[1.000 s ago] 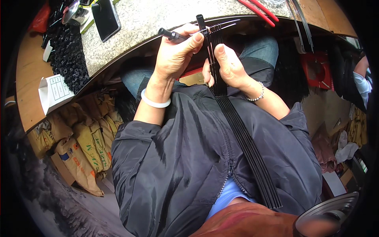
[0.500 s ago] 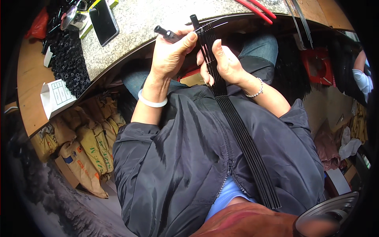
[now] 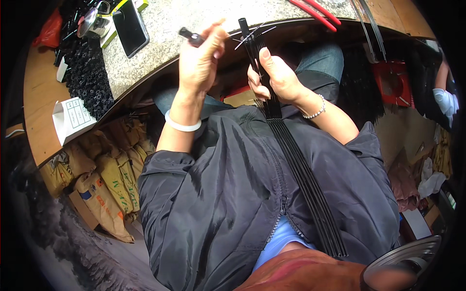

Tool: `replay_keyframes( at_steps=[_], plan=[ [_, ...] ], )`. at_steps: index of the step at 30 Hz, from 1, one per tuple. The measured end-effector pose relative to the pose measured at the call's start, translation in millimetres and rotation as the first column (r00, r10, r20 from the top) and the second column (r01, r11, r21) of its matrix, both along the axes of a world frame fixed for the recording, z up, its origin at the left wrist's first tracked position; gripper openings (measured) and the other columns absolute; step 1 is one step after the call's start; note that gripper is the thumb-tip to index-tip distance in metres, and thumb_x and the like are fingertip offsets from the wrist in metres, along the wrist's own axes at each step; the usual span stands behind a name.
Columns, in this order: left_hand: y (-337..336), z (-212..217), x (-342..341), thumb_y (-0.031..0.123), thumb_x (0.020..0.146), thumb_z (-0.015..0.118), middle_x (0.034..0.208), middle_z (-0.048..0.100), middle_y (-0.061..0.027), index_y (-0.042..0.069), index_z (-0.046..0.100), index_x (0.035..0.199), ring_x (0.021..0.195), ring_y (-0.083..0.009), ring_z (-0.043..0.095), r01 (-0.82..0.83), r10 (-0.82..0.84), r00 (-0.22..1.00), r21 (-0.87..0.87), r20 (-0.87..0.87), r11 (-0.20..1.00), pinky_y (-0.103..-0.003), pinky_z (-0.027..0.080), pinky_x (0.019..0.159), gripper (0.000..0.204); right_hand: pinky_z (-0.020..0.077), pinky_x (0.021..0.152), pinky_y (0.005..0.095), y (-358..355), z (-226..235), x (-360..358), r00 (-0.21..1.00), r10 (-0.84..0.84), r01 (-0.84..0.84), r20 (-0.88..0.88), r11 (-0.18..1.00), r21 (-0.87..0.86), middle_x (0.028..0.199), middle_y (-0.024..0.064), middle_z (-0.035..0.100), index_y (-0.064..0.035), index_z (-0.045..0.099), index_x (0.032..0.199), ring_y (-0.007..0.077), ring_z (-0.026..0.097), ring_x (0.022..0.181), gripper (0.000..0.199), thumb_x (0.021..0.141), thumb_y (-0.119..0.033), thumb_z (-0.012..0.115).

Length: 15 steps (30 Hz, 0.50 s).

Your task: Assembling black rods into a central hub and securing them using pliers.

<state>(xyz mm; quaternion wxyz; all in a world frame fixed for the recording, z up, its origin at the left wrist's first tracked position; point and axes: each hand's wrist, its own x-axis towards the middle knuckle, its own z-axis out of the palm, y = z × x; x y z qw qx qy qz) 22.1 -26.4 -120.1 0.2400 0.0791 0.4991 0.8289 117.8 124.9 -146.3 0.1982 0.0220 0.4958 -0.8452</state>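
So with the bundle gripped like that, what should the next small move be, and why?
Probably bring the left hand, holding a small dark tool, back to the top of the black rod bundle. The right hand grips the bundle upright, while the tool sits apart from it.

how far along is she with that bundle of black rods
Done: the black rods are gathered into one flat bundle running down the lap. In hand: the right hand grips the bundle near its top, where thin wires stick out; the left hand holds a small dark tool raised beside it. Left: the wire ends look loose.
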Motion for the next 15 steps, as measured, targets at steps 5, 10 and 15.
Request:
replay_keyframes(
  at_steps=[5, 10, 15],
  plan=[
    [8.0, 21.4, -7.3, 0.025, 0.091, 0.049, 0.105, 0.059, -0.0139, -0.002, 0.043, 0.122, 0.098, -0.0159, 0.057, 0.055, -0.040, 0.995, 0.155, -0.095, 0.986, -0.028, 0.046, 0.088, 0.042, 0.0380, 0.042, 0.0244, -5.4, 6.1, 1.6, 0.998, -0.010, 0.016, -0.056, 0.994, 0.111, 0.048, 0.0046, 0.046, -0.0058, 0.048, 0.067, 0.0111, 0.041, 0.040, 0.060, 0.089, -0.058, 0.027],
    [17.0, 37.1, -14.3, 0.017, 0.091, 0.049, 0.109, 0.056, -0.0159, -0.001, 0.048, 0.114, 0.101, -0.0254, 0.055, 0.154, -0.164, 0.985, 0.175, 0.045, 0.972, -0.036, 0.045, 0.088, 0.030, 0.0386, 0.042, 0.0235, -5.5, 12.1, 3.6, 0.998, -0.046, 0.049, -0.034, 0.992, 0.114, 0.048, 0.0046, 0.047, -0.0055, 0.048, 0.067, 0.0110, 0.042, 0.040, 0.060, 0.089, -0.058, 0.027],
    [22.3, -13.1, -40.7, 0.017, 0.091, 0.049, 0.105, 0.058, -0.0114, 0.000, 0.051, 0.111, 0.096, -0.0193, 0.056, 0.493, -0.271, 0.842, 0.459, -0.467, 0.739, -0.033, 0.045, 0.087, 0.027, 0.0386, 0.042, 0.0229, -7.3, 11.5, 2.7, 0.997, -0.068, 0.072, -0.039, 0.992, 0.106, 0.048, 0.0046, 0.047, -0.0051, 0.048, 0.067, 0.0109, 0.043, 0.040, 0.061, 0.089, -0.058, 0.027]
  ],
)
